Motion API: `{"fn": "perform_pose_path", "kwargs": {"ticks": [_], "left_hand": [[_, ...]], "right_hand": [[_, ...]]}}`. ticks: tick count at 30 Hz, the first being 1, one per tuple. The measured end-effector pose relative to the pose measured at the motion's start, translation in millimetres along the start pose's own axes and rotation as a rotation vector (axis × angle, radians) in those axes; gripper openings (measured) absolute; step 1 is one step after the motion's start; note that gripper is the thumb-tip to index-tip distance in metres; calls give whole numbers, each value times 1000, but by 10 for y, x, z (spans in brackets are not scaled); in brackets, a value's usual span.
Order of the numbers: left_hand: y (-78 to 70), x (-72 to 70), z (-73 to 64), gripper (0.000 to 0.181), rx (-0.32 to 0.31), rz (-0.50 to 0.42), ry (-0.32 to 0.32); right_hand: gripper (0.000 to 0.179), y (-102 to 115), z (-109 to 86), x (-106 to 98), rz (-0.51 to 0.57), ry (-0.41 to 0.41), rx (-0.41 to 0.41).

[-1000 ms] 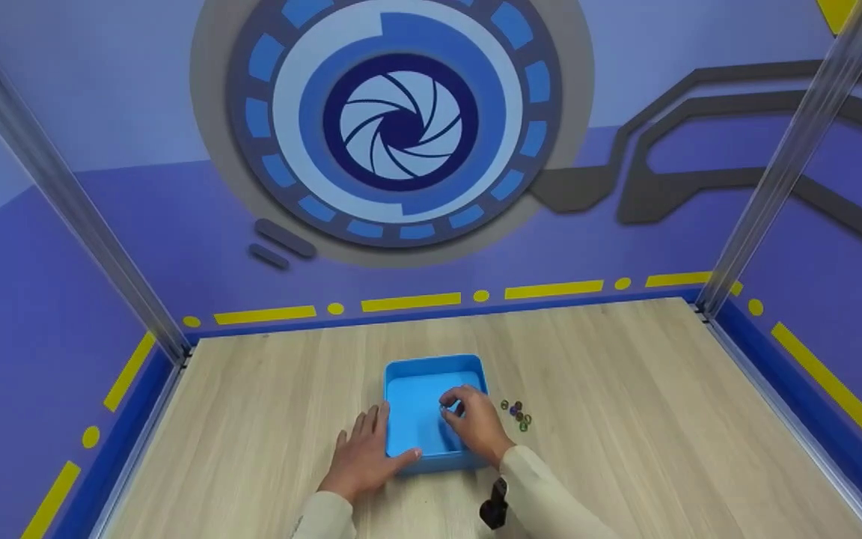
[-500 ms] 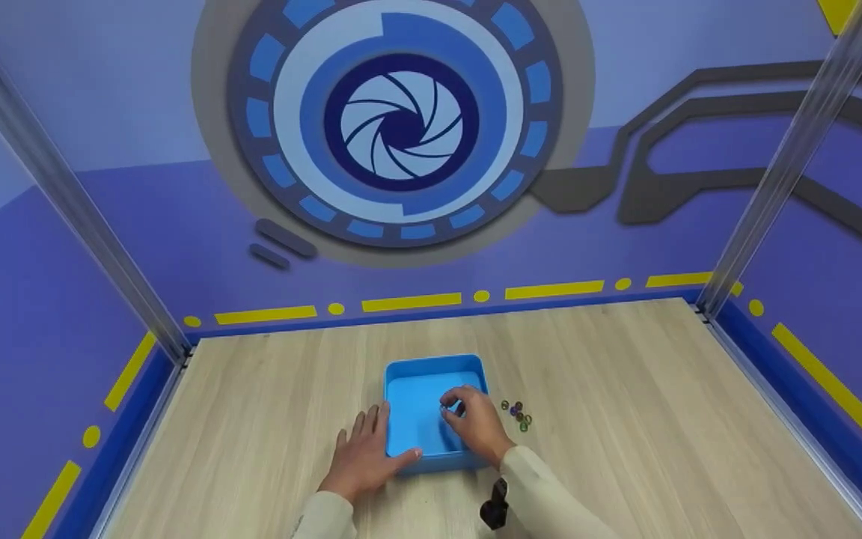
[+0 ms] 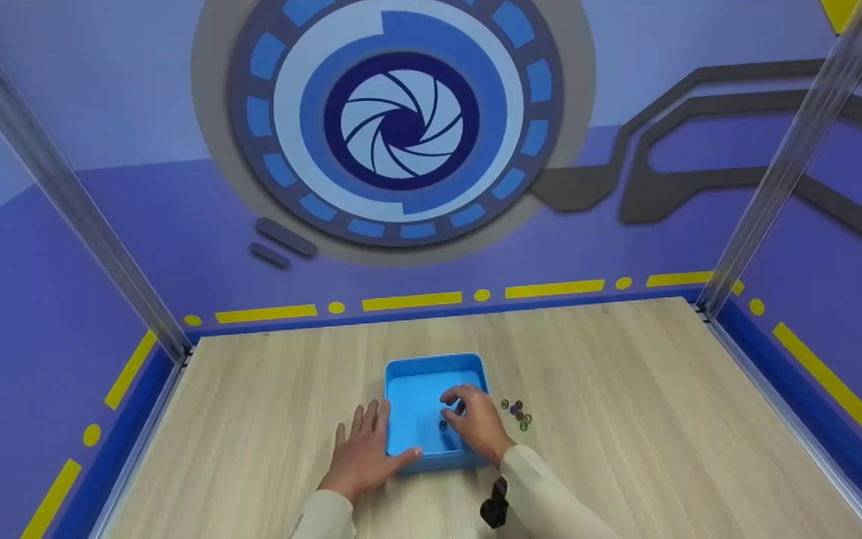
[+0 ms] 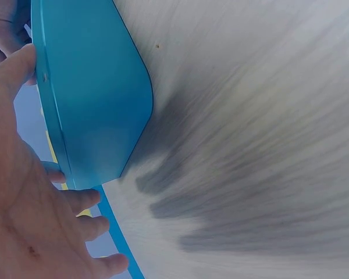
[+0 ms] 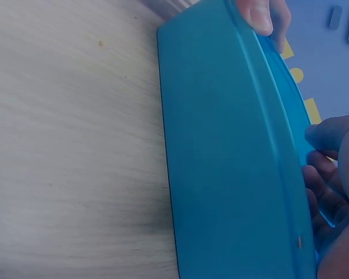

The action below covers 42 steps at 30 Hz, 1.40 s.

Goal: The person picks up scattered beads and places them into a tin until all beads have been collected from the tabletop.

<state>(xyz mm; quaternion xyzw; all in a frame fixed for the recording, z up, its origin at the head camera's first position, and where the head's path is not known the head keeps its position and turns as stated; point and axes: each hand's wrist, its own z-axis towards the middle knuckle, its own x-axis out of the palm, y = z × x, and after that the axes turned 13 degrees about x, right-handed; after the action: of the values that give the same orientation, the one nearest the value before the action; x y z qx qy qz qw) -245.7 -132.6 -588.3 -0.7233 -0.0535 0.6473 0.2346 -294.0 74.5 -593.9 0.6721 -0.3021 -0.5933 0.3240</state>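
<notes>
A light-blue rectangular box [image 3: 414,404] stands on the wooden table. My left hand [image 3: 362,457] lies along its left side with fingers spread, and the thumb reaches over the near rim. In the left wrist view, that thumb touches the rim of the box [image 4: 93,87]. My right hand [image 3: 478,421] is over the right part of the box, thumb and index finger apart with nothing between them. A small dark marble [image 3: 443,424] shows just below those fingertips, against the box's floor. Several glass marbles [image 3: 518,415] lie in a loose cluster right of the box.
The wooden table [image 3: 610,419] is bordered by blue-purple panels [image 3: 154,217] at the back and sides. Metal posts [image 3: 783,172] rise at both back corners. A black object [image 3: 494,504] hangs at the right sleeve.
My right thumb and index finger have parted and let go of the marble, which now appears below them in the box. My left hand and the cluster of marbles have stayed put.
</notes>
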Motion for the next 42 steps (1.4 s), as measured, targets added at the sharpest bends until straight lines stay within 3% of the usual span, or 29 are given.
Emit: {"fn": "perform_pose_path", "kwargs": {"ticks": [42], "left_hand": [[-9, -3, 29, 109, -5, -21, -11]], "right_hand": [[14, -31, -40, -175, 34, -38, 3]]}}
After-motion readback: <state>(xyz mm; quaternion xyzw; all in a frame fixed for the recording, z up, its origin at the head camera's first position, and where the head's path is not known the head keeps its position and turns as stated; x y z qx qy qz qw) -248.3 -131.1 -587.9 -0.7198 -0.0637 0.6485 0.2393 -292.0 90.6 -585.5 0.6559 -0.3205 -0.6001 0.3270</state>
